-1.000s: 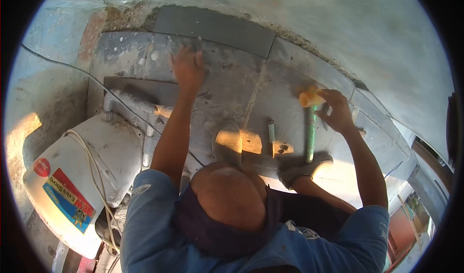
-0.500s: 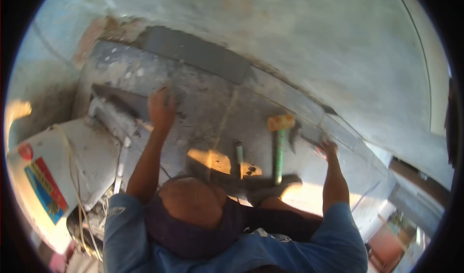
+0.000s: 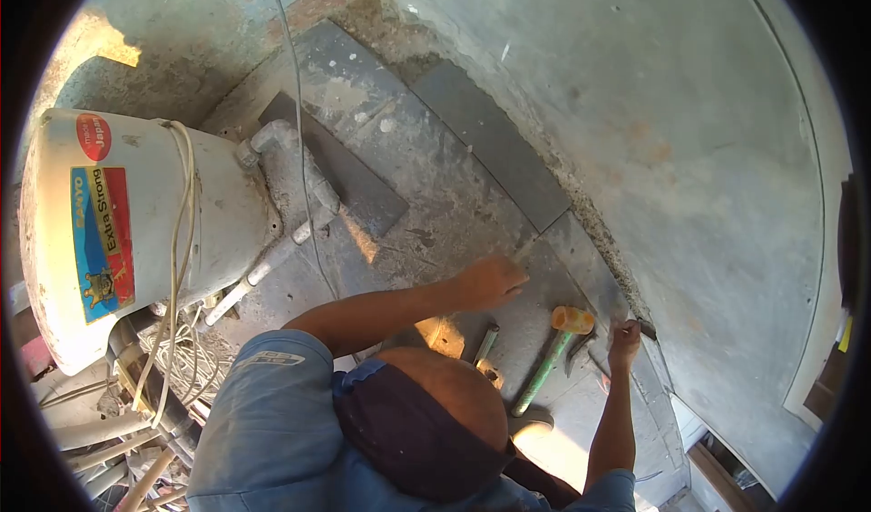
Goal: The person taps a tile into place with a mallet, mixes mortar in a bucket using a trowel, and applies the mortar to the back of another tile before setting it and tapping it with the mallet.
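Note:
My left hand (image 3: 494, 281) is closed just above the grey floor tiles, its fingers bent together; what they hold, if anything, is hidden. Near the foot of the wall, my right hand (image 3: 624, 344) is also closed, beside a small dark gap (image 3: 646, 329), and its contents are too small to make out. Between the hands lies a mallet (image 3: 549, 367) with a yellowish-orange head and a green handle. A dark curved metal tool (image 3: 578, 353) rests against its right side. A short rod-like tool (image 3: 487, 344) lies left of the mallet.
A white bucket-shaped tank (image 3: 150, 213) with a Sanyo label stands at left, with a pipe (image 3: 263, 272) beside it. A loose dark tile (image 3: 354, 172) lies nearby. One clean grey tile (image 3: 490, 140) borders the wall (image 3: 680, 149). A cable (image 3: 299, 104) hangs across the view.
The view has swung round. My left hand has moved from near the loose tile towards the mallet and has closed. My right hand is now nearer the wall's foot.

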`<state>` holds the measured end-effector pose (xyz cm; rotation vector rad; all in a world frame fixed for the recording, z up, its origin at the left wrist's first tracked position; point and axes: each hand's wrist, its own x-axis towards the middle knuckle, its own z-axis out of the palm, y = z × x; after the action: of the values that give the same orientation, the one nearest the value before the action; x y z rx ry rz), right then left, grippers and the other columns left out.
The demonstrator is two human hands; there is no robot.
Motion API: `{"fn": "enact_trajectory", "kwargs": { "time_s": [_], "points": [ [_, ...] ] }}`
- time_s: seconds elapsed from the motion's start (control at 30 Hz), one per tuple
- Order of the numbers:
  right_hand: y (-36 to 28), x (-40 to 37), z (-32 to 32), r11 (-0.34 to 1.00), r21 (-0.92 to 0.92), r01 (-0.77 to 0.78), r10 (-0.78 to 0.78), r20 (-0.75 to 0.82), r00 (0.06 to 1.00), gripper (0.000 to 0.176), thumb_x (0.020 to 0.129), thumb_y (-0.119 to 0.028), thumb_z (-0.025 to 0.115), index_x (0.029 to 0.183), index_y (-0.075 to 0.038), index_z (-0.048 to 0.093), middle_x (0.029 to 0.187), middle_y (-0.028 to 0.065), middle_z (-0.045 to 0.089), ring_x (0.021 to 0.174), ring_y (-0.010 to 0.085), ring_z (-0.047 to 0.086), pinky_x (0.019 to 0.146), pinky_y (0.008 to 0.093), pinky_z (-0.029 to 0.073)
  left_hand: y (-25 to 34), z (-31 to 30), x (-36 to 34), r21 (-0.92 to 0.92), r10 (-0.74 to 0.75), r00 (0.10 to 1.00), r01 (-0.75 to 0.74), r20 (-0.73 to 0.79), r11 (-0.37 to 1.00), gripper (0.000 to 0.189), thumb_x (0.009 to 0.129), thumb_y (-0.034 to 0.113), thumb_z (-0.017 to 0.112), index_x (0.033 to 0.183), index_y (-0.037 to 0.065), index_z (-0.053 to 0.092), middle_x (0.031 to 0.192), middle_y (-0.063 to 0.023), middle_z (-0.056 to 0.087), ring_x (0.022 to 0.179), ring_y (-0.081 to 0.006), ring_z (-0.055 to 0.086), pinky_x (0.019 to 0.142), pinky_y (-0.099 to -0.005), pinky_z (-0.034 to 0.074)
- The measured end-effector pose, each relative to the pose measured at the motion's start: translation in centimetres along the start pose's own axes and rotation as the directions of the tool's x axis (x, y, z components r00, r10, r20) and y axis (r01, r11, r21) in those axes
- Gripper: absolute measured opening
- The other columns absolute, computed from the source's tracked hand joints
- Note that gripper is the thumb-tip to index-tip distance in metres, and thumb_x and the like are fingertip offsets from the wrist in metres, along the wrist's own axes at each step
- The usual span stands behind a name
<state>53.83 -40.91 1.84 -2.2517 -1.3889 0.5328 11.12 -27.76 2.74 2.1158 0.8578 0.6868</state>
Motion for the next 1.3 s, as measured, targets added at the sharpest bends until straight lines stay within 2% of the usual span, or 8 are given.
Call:
{"fn": "enact_trajectory", "kwargs": {
  "time_s": [0.07, 0.13, 0.4, 0.53, 0.6, 0.7, 1.1, 1.3],
  "points": [
    [-8.3, 0.3, 3.7, 0.987, 0.145, 0.067, -0.078, 0.067, 0.995, 0.017, 0.090, -0.010, 0.068, 0.086, -0.005, 0.052, 0.071, 0.0006, 0.053, 0.061, 0.0076, 0.050, 0.053, 0.0269, 0.042, 0.7, -0.5, 0.3, 0.018, 0.097, 0.995, -0.096, -0.034, 0.995, 0.034, 0.088, 0.021, 0.066, 0.118, 0.007, 0.060, 0.114, -0.0134, 0.065, 0.105, -0.0331, 0.061, 0.092, -0.0430, 0.050],
    [-21.3, -0.4, 5.1, 0.927, 0.260, -0.271, 0.181, 0.325, 0.928, 0.010, 0.086, -0.008, 0.066, 0.090, -0.004, 0.059, 0.075, 0.0076, 0.062, 0.064, 0.0140, 0.059, 0.060, 0.0315, 0.048, 2.5, -3.0, 1.1, 0.353, 0.335, 0.933, -0.271, -0.133, 0.895, 0.040, 0.085, 0.018, 0.068, 0.122, 0.008, 0.057, 0.115, -0.0144, 0.064, 0.109, -0.0322, 0.061, 0.093, -0.0439, 0.049],
    [-39.0, 2.0, 11.4, 0.559, 0.594, -0.579, 0.081, 0.655, 0.751, 0.024, 0.094, -0.021, 0.060, 0.108, -0.002, 0.064, 0.089, 0.0037, 0.065, 0.083, 0.0115, 0.063, 0.071, 0.0260, 0.050, -4.5, -8.7, 1.2, 0.112, 0.033, 0.916, 0.013, -0.400, 0.994, 0.040, 0.085, 0.007, 0.066, 0.125, 0.006, 0.061, 0.107, -0.0154, 0.068, 0.095, -0.0303, 0.068, 0.082, -0.0417, 0.055],
    [-38.7, 2.2, 14.4, 0.651, 0.679, -0.340, 0.015, 0.436, 0.900, 0.030, 0.094, -0.027, 0.063, 0.109, -0.001, 0.063, 0.095, 0.0067, 0.066, 0.083, 0.0148, 0.064, 0.071, 0.0295, 0.051, -8.2, -16.2, 4.3, -0.301, -0.520, 0.681, 0.424, -0.516, 0.854, 0.015, 0.091, 0.011, 0.066, 0.101, 0.006, 0.075, 0.098, -0.0121, 0.072, 0.081, -0.0207, 0.069, 0.072, -0.0342, 0.055],
    [-35.0, 1.7, 16.2, 0.933, 0.350, 0.086, -0.131, 0.106, 0.986, 0.032, 0.097, -0.029, 0.059, 0.112, -0.001, 0.060, 0.101, 0.0107, 0.063, 0.092, 0.0219, 0.063, 0.078, 0.0362, 0.051, -12.5, -20.8, 5.5, -0.429, -0.638, 0.561, 0.472, -0.528, 0.770, 0.014, 0.091, 0.016, 0.068, 0.097, 0.004, 0.075, 0.086, -0.0100, 0.073, 0.072, -0.0148, 0.067, 0.065, -0.0311, 0.053],
    [-28.4, 0.8, 18.7, 0.919, -0.093, 0.382, -0.393, -0.161, 0.905, 0.032, 0.095, -0.025, 0.061, 0.116, -0.001, 0.055, 0.112, 0.0161, 0.056, 0.109, 0.0331, 0.054, 0.093, 0.0458, 0.043, -21.6, -24.7, 7.0, -0.483, -0.734, 0.501, 0.553, -0.459, 0.679, 0.023, 0.086, 0.020, 0.074, 0.086, -0.002, 0.071, 0.072, -0.0105, 0.070, 0.065, -0.0144, 0.064, 0.060, -0.0322, 0.049],
    [-23.8, -1.4, 20.4, 0.924, -0.263, 0.278, -0.294, -0.024, 0.956, 0.051, 0.089, -0.037, 0.065, 0.121, -0.001, 0.049, 0.127, 0.0214, 0.043, 0.120, 0.0418, 0.039, 0.099, 0.0570, 0.033, -27.1, -25.1, 11.6, -0.190, -0.564, 0.660, 0.552, -0.495, 0.812, 0.035, 0.082, 0.025, 0.077, 0.074, -0.005, 0.062, 0.067, -0.0230, 0.061, 0.062, -0.0339, 0.062, 0.061, -0.0418, 0.048],
    [-23.9, -1.3, 20.5, 0.914, -0.269, 0.304, -0.321, -0.020, 0.947, 0.053, 0.088, -0.038, 0.065, 0.120, 0.001, 0.049, 0.126, 0.0227, 0.043, 0.119, 0.0423, 0.039, 0.099, 0.0577, 0.032, -26.7, -23.1, 13.2, 0.113, -0.315, 0.723, 0.475, -0.615, 0.873, 0.024, 0.085, 0.017, 0.073, 0.083, -0.006, 0.066, 0.067, -0.0209, 0.061, 0.059, -0.0261, 0.062, 0.059, -0.0364, 0.049]
  ]
}}
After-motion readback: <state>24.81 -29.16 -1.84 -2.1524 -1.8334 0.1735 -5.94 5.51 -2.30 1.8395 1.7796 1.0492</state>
